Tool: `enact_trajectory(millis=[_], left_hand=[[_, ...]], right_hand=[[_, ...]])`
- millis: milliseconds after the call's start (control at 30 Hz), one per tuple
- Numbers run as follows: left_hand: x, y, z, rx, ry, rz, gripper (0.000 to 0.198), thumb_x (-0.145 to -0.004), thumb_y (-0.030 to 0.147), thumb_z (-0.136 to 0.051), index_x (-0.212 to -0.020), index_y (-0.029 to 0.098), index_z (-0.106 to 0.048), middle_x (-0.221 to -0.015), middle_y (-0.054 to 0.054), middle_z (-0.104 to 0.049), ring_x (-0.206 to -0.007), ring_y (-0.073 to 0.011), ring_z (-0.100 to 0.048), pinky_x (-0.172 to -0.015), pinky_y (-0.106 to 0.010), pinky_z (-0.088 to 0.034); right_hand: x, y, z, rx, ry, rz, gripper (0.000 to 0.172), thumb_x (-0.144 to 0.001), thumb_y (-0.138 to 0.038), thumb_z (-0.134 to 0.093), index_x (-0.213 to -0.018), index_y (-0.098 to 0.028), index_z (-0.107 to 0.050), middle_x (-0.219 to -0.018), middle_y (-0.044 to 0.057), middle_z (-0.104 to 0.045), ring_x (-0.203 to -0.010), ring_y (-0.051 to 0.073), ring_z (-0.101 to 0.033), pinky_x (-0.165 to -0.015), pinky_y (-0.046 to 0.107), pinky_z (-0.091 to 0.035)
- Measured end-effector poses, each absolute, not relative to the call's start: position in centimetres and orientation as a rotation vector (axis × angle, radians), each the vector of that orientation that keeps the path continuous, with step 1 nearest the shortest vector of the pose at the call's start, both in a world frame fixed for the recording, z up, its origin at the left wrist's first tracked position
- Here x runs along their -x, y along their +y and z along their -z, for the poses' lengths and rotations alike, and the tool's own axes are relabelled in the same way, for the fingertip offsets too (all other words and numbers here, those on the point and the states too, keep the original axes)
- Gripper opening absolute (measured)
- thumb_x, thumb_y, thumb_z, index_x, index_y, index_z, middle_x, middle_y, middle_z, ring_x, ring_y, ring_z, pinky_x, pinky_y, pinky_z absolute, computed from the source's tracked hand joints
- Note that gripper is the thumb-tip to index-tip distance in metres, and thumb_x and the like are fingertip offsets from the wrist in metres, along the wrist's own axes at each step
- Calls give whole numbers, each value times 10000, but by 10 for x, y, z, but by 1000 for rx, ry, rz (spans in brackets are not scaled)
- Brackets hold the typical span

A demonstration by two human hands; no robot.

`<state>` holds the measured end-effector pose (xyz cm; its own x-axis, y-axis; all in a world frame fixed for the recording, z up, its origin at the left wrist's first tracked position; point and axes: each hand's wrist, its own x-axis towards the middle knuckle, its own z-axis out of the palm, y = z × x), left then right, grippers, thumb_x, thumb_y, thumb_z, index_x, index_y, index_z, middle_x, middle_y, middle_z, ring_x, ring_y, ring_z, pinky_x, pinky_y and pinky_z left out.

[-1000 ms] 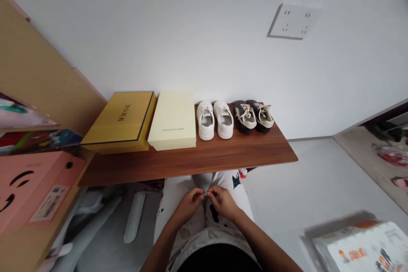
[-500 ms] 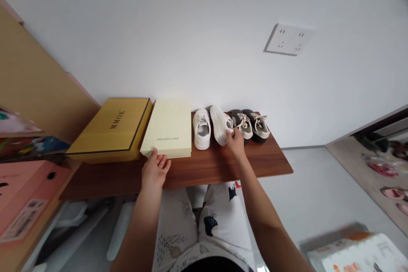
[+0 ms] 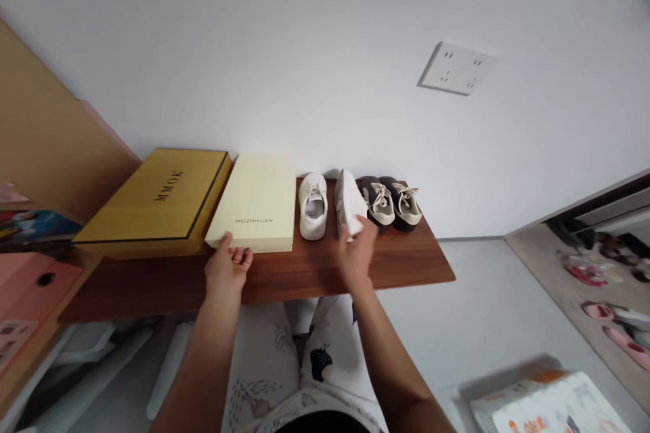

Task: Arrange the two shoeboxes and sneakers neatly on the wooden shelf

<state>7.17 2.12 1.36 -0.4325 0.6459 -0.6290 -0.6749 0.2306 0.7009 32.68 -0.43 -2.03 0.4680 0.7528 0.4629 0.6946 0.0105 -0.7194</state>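
The right hand is closed around the near end of a white shoe. The shoe is tilted onto its side, with its sole turned toward the cream box and its far end pointing at the wall. It is held at the hand's fingertips, and whether it still touches the bench cannot be determined. It lies between a second white shoe, which sits upright just to its left and apart from it, and a pair of dark shoes with pale laces. The right hand is just beside the nearer dark shoe.

The left hand is open, with fingers spread. Its fingertips rest on the near edge of a cream box marked MEIZHIYUAN, close to the box's left corner. The box lies flat on the bench, directly beside a yellow box marked MMOK. The hands are well apart.

The bench stands against a white wall, which carries a socket plate. A pink box stands at lower left, and a printed package shows at lower right, blurred. The person's patterned trousers show below the bench.
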Motion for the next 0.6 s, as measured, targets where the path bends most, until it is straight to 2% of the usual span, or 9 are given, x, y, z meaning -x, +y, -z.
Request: enact_trajectory(millis=[100,167,233,400,600], left_hand=[[-74,23,-15,65,1384,-1495,302,-863,278,-689,-768,196,-414,-743,41,-421,-628,-73,-463,-712,-275,-537],[-75,24,-18,72,1371,-1482,294,-862,264,-677,-761,194,-411,-718,48,-409,-596,-64,-443,-676,-250,-523],[-75,23,-19,64,1348,-1471,277,-860,254,-671,-762,193,-419,-704,51,-409,-582,-61,-439,-648,-232,-510],[-74,25,-15,56,1369,-1485,323,-826,259,-687,-731,198,-384,-666,61,-377,-560,-64,-411,-620,-233,-494],[-86,27,-14,-166,1463,-1584,320,-759,313,-677,-769,221,-370,-661,70,-355,-573,-81,-409,-617,-249,-459]], right_hand=[[-283,21,6,1641,-1730,-229,418,-896,-303,-617,-1299,-208,-558,-1295,159,-568,-1101,289,-590,-883,397,-511],[-270,39,3,1717,-1768,-290,259,-874,-294,-663,-1112,-194,-641,-1113,142,-639,-1002,286,-607,-850,390,-502],[-270,47,9,1745,-1641,-315,147,-908,-328,-626,-957,-190,-639,-958,117,-649,-918,264,-607,-822,369,-490],[-283,23,42,1724,-1143,-352,273,-1002,-421,-406,-908,-204,-544,-851,90,-624,-800,238,-581,-786,361,-469],[-283,14,60,1654,-945,-523,263,-1002,-431,-361,-957,-212,-500,-784,56,-620,-749,222,-581,-777,356,-467]])
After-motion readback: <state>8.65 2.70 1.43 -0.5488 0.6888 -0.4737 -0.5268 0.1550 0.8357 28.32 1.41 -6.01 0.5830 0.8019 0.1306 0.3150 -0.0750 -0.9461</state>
